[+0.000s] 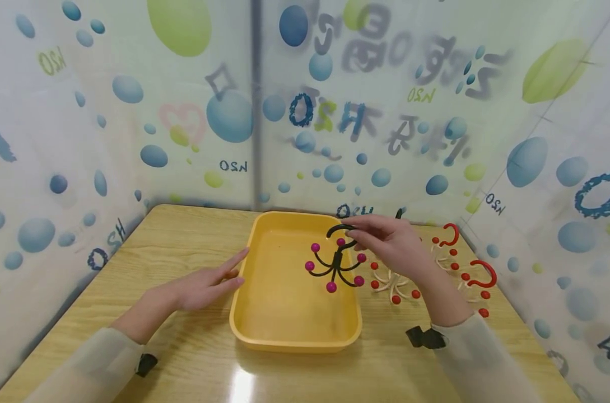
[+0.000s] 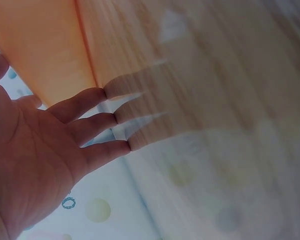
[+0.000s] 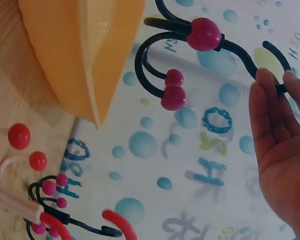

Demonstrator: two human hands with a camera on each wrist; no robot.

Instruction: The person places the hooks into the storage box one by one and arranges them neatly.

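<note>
My right hand point(image 1: 397, 249) pinches the curved top of a black hanging hook point(image 1: 337, 260) with several upturned arms tipped in magenta balls. It hangs over the right part of a yellow plastic tray point(image 1: 294, 344), close above it in the head view. In the right wrist view, thumb and fingertips meet on the hook's point(image 3: 205, 35) bent end. At the tray's left side, my left hand point(image 1: 199, 291) has its fingers extended, with fingertips at the rim. The left wrist view shows those fingers point(image 2: 92, 120) straight and spread beside the tray wall point(image 2: 39, 45).
Right of the tray lie several cream hooks with red balls point(image 1: 396, 300) and red curved tops point(image 1: 491, 274). Another black hook with magenta balls point(image 3: 48, 188) lies among them in the right wrist view. Patterned curtains point(image 1: 184, 168) border the wooden table point(image 1: 184, 240) at the back and sides.
</note>
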